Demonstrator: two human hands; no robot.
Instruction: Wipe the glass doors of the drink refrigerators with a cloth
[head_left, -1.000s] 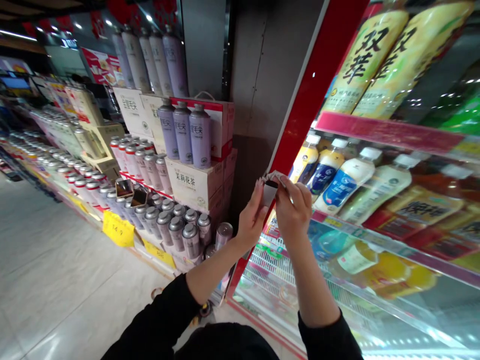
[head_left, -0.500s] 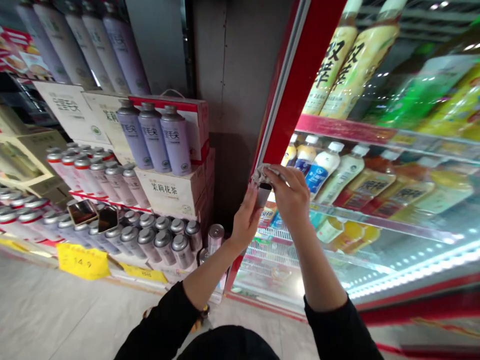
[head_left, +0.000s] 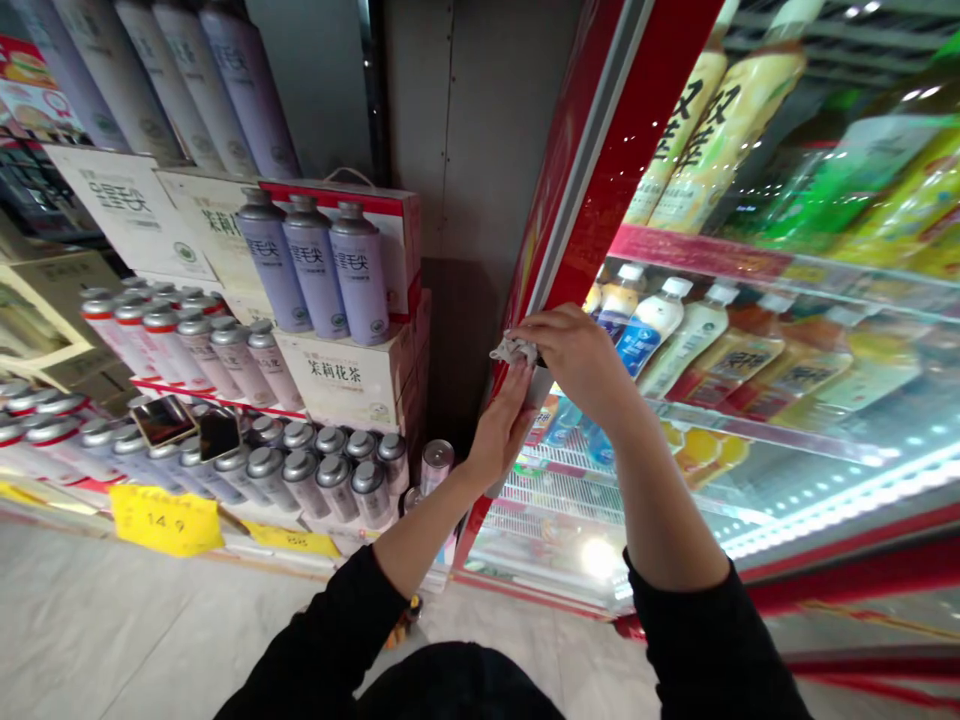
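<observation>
A crumpled whitish cloth (head_left: 514, 349) is pinched in the fingers of my right hand (head_left: 581, 358), pressed to the edge of a red-framed drinks cooler door (head_left: 551, 265). Just below it my left hand (head_left: 499, 428) grips the door's edge, fingers pointing up and fingertips close to the cloth. Beside the two hands shows a grey handle-like strip (head_left: 537, 386), partly covered by them. Behind my right hand stand bottled drinks (head_left: 651, 325) on the cooler's shelf.
To the left, purple bottles (head_left: 360, 275) stand on a tea carton (head_left: 337, 375), above rows of silver-topped cans (head_left: 330, 480). Two dark phone-like slabs (head_left: 219, 432) rest on the cans. A yellow price tag (head_left: 165, 520) hangs low. Glass shelves (head_left: 765, 435) fill the cooler.
Both hands stay at the door edge; my right hand has shifted slightly and bends more over the cloth. The view has turned a little, and the door frame sits further right.
</observation>
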